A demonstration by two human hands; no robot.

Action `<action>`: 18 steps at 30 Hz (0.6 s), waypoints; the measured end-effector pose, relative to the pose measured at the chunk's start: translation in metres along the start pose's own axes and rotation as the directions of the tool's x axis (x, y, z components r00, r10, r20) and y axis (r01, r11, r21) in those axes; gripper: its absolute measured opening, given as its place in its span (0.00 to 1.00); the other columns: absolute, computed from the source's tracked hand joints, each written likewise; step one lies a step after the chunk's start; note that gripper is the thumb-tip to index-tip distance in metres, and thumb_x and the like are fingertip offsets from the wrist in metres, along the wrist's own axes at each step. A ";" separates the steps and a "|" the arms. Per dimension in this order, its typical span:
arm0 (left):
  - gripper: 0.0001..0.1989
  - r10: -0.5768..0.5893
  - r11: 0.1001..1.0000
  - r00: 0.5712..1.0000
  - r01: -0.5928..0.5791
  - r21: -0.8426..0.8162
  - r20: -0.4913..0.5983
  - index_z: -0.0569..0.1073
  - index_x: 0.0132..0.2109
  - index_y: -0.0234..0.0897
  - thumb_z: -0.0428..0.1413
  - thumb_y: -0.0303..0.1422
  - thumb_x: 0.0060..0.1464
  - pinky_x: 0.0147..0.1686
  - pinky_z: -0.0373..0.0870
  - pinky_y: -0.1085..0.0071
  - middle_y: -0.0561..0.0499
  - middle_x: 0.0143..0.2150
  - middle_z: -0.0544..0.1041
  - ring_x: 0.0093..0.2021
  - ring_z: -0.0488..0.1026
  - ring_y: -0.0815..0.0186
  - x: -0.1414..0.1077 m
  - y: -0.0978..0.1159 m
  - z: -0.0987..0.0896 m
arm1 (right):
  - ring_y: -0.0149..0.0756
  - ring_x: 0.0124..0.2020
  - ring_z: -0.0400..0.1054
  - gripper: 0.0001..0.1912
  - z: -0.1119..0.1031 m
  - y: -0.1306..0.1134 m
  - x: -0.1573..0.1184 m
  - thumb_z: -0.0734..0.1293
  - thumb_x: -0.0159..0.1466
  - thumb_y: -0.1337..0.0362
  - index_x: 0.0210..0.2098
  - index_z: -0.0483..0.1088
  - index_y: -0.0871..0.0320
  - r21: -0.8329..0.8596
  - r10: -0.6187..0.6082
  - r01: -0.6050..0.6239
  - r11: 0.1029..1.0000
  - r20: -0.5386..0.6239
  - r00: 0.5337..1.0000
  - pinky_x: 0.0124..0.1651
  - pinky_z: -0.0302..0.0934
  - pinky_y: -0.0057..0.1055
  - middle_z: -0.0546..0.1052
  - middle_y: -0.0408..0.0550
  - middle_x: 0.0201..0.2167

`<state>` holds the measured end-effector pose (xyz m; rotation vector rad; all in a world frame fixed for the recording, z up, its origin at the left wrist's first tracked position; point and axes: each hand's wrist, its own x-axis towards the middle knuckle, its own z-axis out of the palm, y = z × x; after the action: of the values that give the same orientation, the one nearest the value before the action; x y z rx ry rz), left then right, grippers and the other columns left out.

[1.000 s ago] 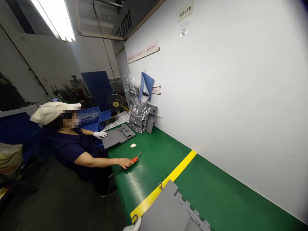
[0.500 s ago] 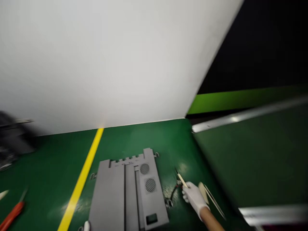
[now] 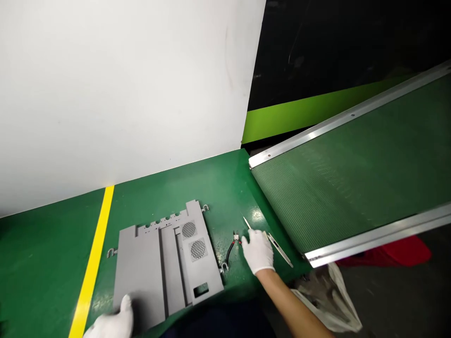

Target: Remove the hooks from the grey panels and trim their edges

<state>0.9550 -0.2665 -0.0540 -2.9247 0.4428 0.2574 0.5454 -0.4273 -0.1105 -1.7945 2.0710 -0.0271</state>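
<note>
A flat grey plastic panel (image 3: 143,270), with two round vent grilles and a rectangular cutout, lies on the green bench. My left hand (image 3: 114,324), in a white glove, grips its lower left corner, thumb on top; its other fingers are partly hidden. To the right of the panel, my gloved right hand (image 3: 259,251) is low over the bench, fingers curled around a slim pale-handled tool (image 3: 247,223) whose pointed tip sticks out ahead. Side cutters (image 3: 230,247) with dark and red handles lie between that hand and the panel. Beside the hand's right side rests a slim silvery tool (image 3: 280,250), perhaps tweezers.
Metal hooks (image 3: 112,253) show at the panel's sides. A yellow line (image 3: 92,263) crosses the bench (image 3: 169,180). Behind rises a white wall (image 3: 123,94). A green conveyor belt (image 3: 338,188) with metal rails adjoins on the right, above a pale bag (image 3: 338,300).
The view has swung to the right, bringing more of the conveyor in. My left hand has come further into view on the panel's corner. My right hand is lower over its tool.
</note>
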 end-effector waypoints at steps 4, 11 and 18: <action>0.31 0.340 0.934 0.939 -0.345 -0.098 -0.060 0.76 0.55 0.32 0.48 0.53 0.60 0.55 0.73 0.41 0.31 0.63 0.71 0.61 0.71 0.35 -0.035 0.046 -0.003 | 0.55 0.48 0.74 0.30 0.014 -0.031 -0.015 0.72 0.57 0.41 0.46 0.74 0.60 -0.006 0.053 -0.053 0.999 0.196 0.979 0.47 0.68 0.46 0.76 0.59 0.45; 0.20 0.982 0.177 0.187 -0.921 -0.347 0.003 0.80 0.39 0.40 0.46 0.41 0.70 0.58 0.68 0.60 0.43 0.48 0.81 0.50 0.76 0.56 -0.103 0.128 0.008 | 0.54 0.52 0.70 0.36 0.025 -0.019 -0.044 0.75 0.51 0.70 0.60 0.67 0.60 -0.203 0.039 -0.003 0.979 0.175 0.984 0.44 0.68 0.44 0.71 0.66 0.54; 0.14 0.791 -0.332 -0.380 -0.925 -0.184 0.481 0.82 0.44 0.39 0.58 0.43 0.62 0.61 0.62 0.52 0.41 0.44 0.83 0.46 0.78 0.52 -0.143 0.220 0.034 | 0.50 0.44 0.73 0.15 0.039 0.030 -0.085 0.64 0.60 0.76 0.45 0.72 0.61 -0.061 0.083 -0.068 0.996 0.277 0.957 0.44 0.64 0.40 0.75 0.61 0.44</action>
<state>0.7480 -0.4272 -0.0908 -1.0682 2.4579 0.8744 0.5375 -0.3312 -0.1303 -1.6385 1.9495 0.2870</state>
